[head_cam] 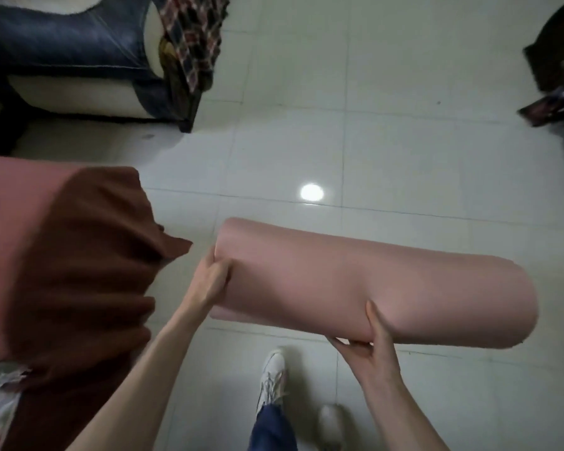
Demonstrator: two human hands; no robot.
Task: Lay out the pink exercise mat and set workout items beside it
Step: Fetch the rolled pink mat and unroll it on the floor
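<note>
The pink exercise mat (pixel 355 281) is rolled into a thick tube and held level above the tiled floor, lying left to right across the lower middle of the view. My left hand (pixel 210 281) grips the roll's left end with the fingers curled over its edge. My right hand (pixel 373 340) clasps the roll from below near its right half, thumb up on the front face. No other workout items are in sight.
A brown cloth (pixel 88 255) drapes over a reddish seat at the left. A sofa with a denim cover (pixel 66 43) and a patterned throw (pixel 192 37) stands at the back left. Dark furniture (pixel 557 60) sits at the right edge. Glossy white tiles (pixel 388 141) stretch ahead; my shoes (pixel 272 375) are below.
</note>
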